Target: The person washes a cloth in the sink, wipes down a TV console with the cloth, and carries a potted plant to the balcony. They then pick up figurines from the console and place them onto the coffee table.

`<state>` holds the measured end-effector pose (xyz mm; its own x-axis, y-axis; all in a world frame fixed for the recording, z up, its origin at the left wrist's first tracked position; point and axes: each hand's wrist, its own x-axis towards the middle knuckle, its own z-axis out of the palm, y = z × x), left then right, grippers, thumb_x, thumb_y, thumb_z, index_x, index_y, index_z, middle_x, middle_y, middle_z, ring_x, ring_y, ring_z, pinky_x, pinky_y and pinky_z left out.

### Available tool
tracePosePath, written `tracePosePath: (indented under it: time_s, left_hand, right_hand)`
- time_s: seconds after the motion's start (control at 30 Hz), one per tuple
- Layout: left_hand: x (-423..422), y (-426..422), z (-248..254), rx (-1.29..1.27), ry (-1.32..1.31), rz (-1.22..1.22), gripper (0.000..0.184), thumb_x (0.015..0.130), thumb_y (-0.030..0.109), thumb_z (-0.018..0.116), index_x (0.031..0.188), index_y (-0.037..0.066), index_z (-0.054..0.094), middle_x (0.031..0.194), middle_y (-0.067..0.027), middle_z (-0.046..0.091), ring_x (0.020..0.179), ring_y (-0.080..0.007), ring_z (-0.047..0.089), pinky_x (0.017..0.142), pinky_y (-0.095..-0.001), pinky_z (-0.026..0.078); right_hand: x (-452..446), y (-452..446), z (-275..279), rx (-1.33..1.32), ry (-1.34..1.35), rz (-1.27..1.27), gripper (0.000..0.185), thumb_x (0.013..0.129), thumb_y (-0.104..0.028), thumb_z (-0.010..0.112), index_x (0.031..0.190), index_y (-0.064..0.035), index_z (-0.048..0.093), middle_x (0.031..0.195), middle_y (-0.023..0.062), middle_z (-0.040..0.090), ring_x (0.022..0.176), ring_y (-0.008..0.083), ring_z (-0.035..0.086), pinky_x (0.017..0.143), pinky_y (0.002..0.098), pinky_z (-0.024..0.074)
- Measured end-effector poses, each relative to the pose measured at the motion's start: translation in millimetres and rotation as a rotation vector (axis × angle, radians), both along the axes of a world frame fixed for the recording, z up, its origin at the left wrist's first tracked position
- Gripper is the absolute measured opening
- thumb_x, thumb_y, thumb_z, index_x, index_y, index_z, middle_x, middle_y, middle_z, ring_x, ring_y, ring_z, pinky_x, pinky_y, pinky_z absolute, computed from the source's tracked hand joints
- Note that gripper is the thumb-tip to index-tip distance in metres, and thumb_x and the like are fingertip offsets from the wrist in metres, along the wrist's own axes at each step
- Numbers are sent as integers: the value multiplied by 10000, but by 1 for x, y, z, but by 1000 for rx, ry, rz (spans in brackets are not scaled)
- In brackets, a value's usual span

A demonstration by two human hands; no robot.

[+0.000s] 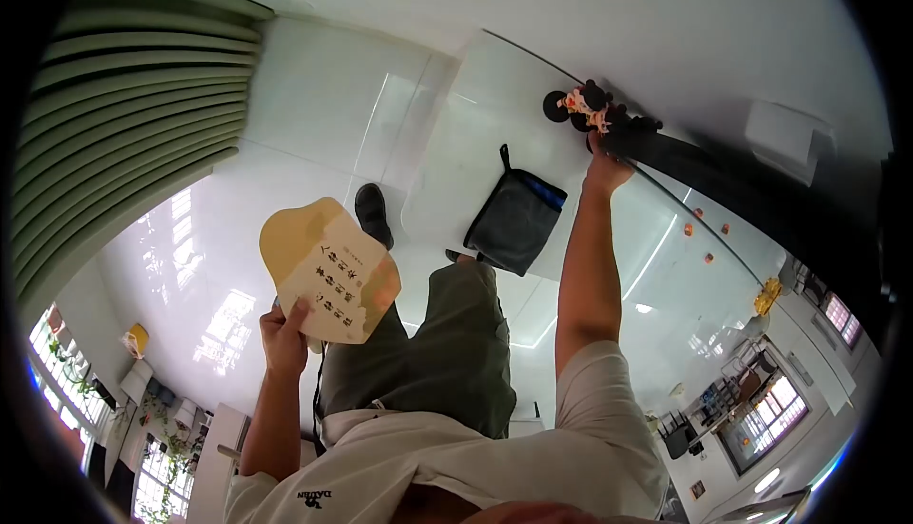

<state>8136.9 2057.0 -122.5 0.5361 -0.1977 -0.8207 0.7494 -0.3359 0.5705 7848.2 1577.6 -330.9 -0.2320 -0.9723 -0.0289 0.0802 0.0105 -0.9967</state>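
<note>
My left hand point(285, 334) is closed on the lower edge of a flat, wavy-edged yellow and cream card point(330, 272) printed with dark characters. My right arm is stretched out, and my right hand point(609, 164) is at the end of a long black object point(685, 163), beside a cluster of small figures with dark round parts point(594, 106). Most of its fingers are hidden there, so its grip cannot be made out. Between my arms, a black zip pouch point(516, 222) with a blue lining and a wrist loop lies on a pale glossy surface.
Green pleated curtains point(143, 96) hang at the upper left. A white box point(787, 136) is at the upper right. Small orange items point(709, 258) and a yellow object point(767, 296) appear at the right. My dark shoe point(373, 213) is on the shiny floor.
</note>
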Motion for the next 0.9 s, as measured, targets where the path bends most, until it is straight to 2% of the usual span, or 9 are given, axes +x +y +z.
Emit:
tracePosePath:
  time_s: [0.03, 0.2, 0.33, 0.43, 0.53, 0.57, 0.67, 0.73, 0.9]
  left_hand:
    - [-1, 2, -1, -13, -7, -2, 154, 906, 58, 651, 948, -89, 673, 975, -102, 664, 853, -158, 642, 790, -295, 516]
    - [-9, 9, -8, -73, -21, -49, 144, 895, 30, 653, 954, -100, 673, 1020, -98, 653, 898, -162, 641, 819, -299, 519]
    - [-15, -8, 3, -52, 50, -39, 134, 888, 21, 659, 932, -105, 671, 950, -116, 673, 841, -172, 655, 776, -299, 534]
    - [-22, -8, -1, -79, 49, 4, 117, 881, 2, 659, 897, -112, 675, 997, -116, 647, 875, -174, 643, 780, -305, 530]
    - [-20, 2, -5, -47, 68, 5, 116, 877, -1, 662, 884, -116, 677, 1062, -105, 612, 921, -167, 624, 791, -299, 521]
    - [-21, 5, -7, -40, 75, 0, 117, 876, 0, 662, 881, -116, 678, 1077, -102, 602, 932, -166, 619, 794, -297, 519]
    - [-19, 21, -14, -46, 43, -57, 120, 879, 7, 663, 882, -112, 681, 1064, -98, 610, 903, -155, 617, 764, -284, 512]
    - [-17, 26, -16, -19, 48, -54, 127, 881, 15, 666, 887, -111, 681, 1060, -95, 610, 887, -147, 613, 741, -276, 502]
    - [-15, 21, -13, 10, 51, 6, 126, 892, 15, 650, 913, -109, 667, 1044, -107, 628, 877, -157, 627, 753, -286, 510]
  right_hand:
    - [-2, 0, -1, 36, -7, -8, 626, 591, 61, 859, 1150, 57, 577, 1157, 153, 639, 1020, 249, 640, 862, 335, 565]
    - [9, 29, 17, -2, 606, -78, 668, 684, -44, 836, 1254, 50, 501, 1244, 180, 570, 1145, 286, 573, 953, 365, 501]
    - [17, 103, 26, -154, 933, 209, 680, 793, -226, 773, 1304, 90, 454, 1401, 260, 414, 1282, 396, 424, 1048, 447, 392]
    - [32, 177, 46, -306, 1113, 634, 647, 852, -396, 673, 1354, -32, 489, 1472, 294, 322, 1322, 492, 347, 1074, 578, 303]
    - [39, 227, 37, -173, 1559, 725, 694, 879, -466, 610, 1417, -69, 427, 1507, 300, 257, 1356, 518, 278, 1098, 617, 230]
    - [43, 229, 30, -127, 1575, 722, 724, 890, -502, 572, 1463, -108, 371, 1527, 304, 206, 1381, 526, 216, 1116, 629, 167]
    - [88, 202, 32, -143, 1514, 738, 709, 882, -491, 586, 1468, -151, 378, 1539, 282, 198, 1390, 508, 202, 1114, 616, 177]
    - [126, 179, 27, -89, 1504, 718, 648, 894, -460, 581, 1464, -218, 387, 1551, 197, 227, 1349, 452, 271, 1061, 588, 250]
    - [185, 131, 21, -75, 1492, 644, 576, 961, -408, 503, 1478, -195, 364, 1547, 184, 220, 1359, 421, 250, 1048, 582, 239]
